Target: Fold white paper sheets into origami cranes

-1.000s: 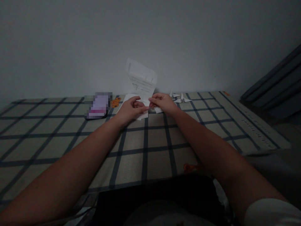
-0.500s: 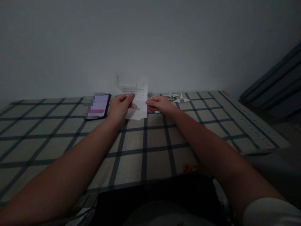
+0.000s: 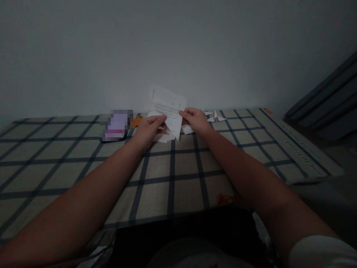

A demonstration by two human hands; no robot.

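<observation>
A white printed sheet of paper (image 3: pixel 169 108) stands tilted above the checked cloth, near the far wall. My left hand (image 3: pixel 149 130) pinches its lower left edge and my right hand (image 3: pixel 196 121) grips its right edge. More white paper (image 3: pixel 163 138) lies flat under the hands, and a small white scrap (image 3: pixel 187 130) shows just below my right hand.
A phone (image 3: pixel 116 125) with a lit screen lies left of my left hand, an orange item (image 3: pixel 137 121) beside it. Two small folded paper cranes (image 3: pixel 215 117) sit right of my right hand. The checked cloth (image 3: pixel 173 178) ends at a dark drop on the right.
The sheet swung from leaning left, held by my left hand alone, back toward the right. My right hand rose and took hold of its right edge.
</observation>
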